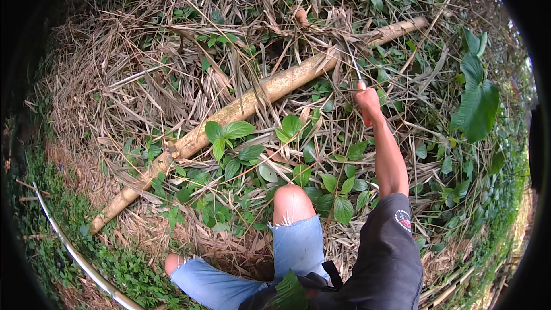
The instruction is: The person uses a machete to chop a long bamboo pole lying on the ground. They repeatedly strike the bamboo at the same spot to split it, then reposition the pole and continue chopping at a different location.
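My right hand (368,105) is closed around the handle of a machete (355,64), with the arm stretched out to the upper right. The narrow blade points away from me and meets a thick, yellowish bamboo pole (247,105), near a pale, rough patch on it. Dry leaves partly cover the blade's far end. The pole lies slanted across the ground, from the lower left to the upper right, with leaves over parts of it. My left hand is out of view.
Dry bamboo leaves and thin twigs (135,100) cover the ground. Green plants (232,138) grow beside the pole, and a large broad leaf (477,109) stands at the right. A pale curved pole (80,261) lies at the lower left. My bent knees (291,205) are in front.
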